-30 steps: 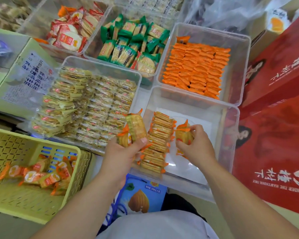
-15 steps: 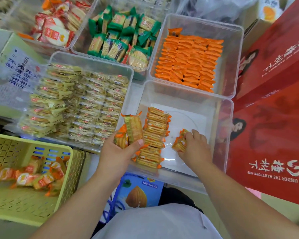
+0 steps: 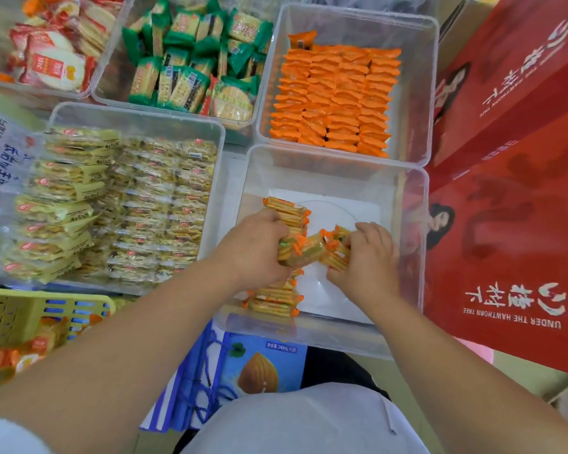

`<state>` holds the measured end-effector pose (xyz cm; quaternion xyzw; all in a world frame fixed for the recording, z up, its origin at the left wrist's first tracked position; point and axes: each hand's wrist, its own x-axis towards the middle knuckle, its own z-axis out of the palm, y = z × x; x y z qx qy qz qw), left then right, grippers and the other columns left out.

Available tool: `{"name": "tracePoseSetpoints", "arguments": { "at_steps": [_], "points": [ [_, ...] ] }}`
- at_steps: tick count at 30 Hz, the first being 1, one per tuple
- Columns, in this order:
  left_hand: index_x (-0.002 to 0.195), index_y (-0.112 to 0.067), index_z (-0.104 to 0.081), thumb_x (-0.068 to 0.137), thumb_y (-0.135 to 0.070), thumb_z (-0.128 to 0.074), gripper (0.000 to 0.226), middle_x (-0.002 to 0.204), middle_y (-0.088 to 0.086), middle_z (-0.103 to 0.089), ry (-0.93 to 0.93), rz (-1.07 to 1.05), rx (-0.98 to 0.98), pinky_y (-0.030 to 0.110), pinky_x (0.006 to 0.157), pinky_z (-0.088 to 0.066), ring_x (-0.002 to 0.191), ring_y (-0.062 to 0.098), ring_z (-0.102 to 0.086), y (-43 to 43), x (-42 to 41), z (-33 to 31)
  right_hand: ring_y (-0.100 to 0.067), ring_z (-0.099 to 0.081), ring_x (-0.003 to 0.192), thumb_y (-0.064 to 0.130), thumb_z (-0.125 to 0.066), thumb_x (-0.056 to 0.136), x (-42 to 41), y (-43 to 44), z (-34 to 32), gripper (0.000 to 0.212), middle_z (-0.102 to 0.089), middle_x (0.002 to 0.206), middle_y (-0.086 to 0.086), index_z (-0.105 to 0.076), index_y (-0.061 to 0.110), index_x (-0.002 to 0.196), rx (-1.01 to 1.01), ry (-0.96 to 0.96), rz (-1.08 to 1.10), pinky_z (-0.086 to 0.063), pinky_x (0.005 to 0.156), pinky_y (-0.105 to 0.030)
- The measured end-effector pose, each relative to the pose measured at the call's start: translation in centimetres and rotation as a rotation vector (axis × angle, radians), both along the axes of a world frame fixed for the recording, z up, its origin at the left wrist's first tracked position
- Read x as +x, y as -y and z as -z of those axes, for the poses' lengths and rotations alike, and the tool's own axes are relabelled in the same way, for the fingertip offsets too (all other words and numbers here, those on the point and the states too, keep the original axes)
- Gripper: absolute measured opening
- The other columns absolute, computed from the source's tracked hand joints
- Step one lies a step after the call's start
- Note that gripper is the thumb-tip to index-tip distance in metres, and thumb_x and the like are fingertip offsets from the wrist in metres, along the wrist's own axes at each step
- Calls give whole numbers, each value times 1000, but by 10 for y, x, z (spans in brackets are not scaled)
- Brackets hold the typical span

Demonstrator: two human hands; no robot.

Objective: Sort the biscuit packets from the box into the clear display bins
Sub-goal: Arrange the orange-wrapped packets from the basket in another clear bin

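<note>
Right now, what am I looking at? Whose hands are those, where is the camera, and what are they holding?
No machine here: a person wears a camera on their head, looking down, so you see their own arms. The left hand grips a bunch of orange-edged packets, and the right hand pinches a smaller bunch, both inside the nearest clear bin, beside a neat row of packets. Other bins hold yellow packets, green packets and orange packets. The yellow basket on the left holds more of them.
</note>
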<state>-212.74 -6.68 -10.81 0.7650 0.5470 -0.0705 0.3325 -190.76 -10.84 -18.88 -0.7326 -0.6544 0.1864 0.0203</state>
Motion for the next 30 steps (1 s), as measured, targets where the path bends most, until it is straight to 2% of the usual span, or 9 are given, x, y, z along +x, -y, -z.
{"name": "tracePoseSetpoints", "arguments": {
  "at_steps": [2,5,11,14,17,21,24,27,30],
  "points": [
    [102,-19,-72,72,-48,-83,43,145,15,-47,-129,136,-22,42,105,-46,131,33,-50,-20,8,6,-28,-44,128,40,-82,56,0,-6,-6,49,-58,123,-3,-60,20,95,95,-155,127,-37,106,-46],
    [120,-23,-69,74,-53,-79,56,167,16,-24,-305,280,-76,38,118,-36,151,31,-30,-48,17,19,-26,-52,103,43,-83,57,3,-16,-14,48,-54,103,-1,-51,22,87,102,-273,227,-45,86,-41],
    [148,-28,-52,78,-60,-77,81,173,13,3,-508,428,-154,50,126,-21,158,36,-6,-73,31,41,-31,-47,108,41,-83,61,8,-15,-4,52,-47,112,-5,-66,20,106,-9,62,96,-43,92,-42],
    [146,-27,-55,75,-62,-78,82,169,13,-17,-535,453,-186,49,121,-26,154,34,-20,-75,34,46,-30,-47,106,40,-81,67,2,-11,5,54,-49,110,-5,-64,25,117,-38,156,16,-39,86,-41],
    [141,-28,-59,72,-65,-78,81,148,9,-41,-535,466,-179,44,110,-37,137,29,-41,-76,35,47,-30,-51,109,35,-76,76,2,-9,11,63,-53,114,-5,-53,28,135,-104,151,-29,-43,85,-40],
    [144,-29,-57,69,-64,-81,86,141,9,-45,-526,454,-206,40,99,-45,124,30,-53,-78,35,47,-29,-49,119,25,-75,80,4,-6,17,54,-52,125,-6,-49,17,126,-202,154,-38,-49,87,-40],
    [140,-28,-60,68,-65,-82,84,139,9,-46,-527,462,-208,40,96,-49,121,30,-54,-77,34,45,-30,-55,115,21,-67,87,5,-4,19,45,-56,126,-8,-50,17,128,-278,113,-30,-52,80,-39],
    [137,-26,-63,68,-64,-82,81,138,8,-46,-529,481,-202,41,98,-51,123,29,-52,-75,33,45,-33,-61,102,31,-70,82,2,-9,8,46,-60,119,-6,-51,19,122,-172,44,29,-39,64,-34],
    [140,-27,-61,69,-63,-81,82,140,9,-44,-524,488,-202,43,101,-51,127,29,-49,-74,33,44,-36,-62,86,29,-75,76,-3,-26,-12,46,-63,100,-7,-47,19,111,24,-54,119,-35,58,-33]
  ]
}}
